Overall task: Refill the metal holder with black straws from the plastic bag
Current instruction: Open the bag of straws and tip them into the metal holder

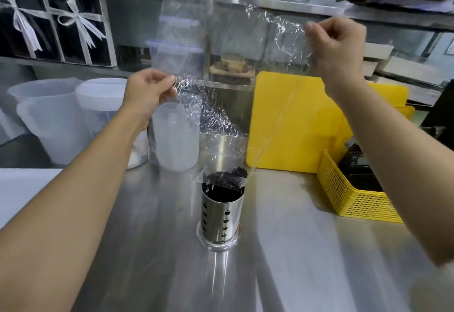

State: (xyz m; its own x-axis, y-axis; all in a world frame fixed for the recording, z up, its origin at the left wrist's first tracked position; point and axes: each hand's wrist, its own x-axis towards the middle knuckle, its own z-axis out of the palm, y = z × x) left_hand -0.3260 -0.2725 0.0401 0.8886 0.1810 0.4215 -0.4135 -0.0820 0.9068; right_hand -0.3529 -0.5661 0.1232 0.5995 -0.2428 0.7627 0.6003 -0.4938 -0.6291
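Note:
A shiny perforated metal holder (221,216) stands upright on the steel counter (307,250), centre of view. Black straws (227,176) poke out of its top, their ends still inside the lower corner of a clear plastic bag (245,71). The bag hangs stretched above the holder. My left hand (149,90) pinches the bag's left edge at mid height. My right hand (336,44) pinches its upper right edge, higher up. Both arms reach over the counter on either side of the holder.
Translucent plastic jugs and a tub (61,117) stand at the back left, with a frosted cup (175,137) behind the holder. A yellow cutting board (290,120) leans at the back right. A yellow mesh basket (353,193) sits on the right. Shelves run above.

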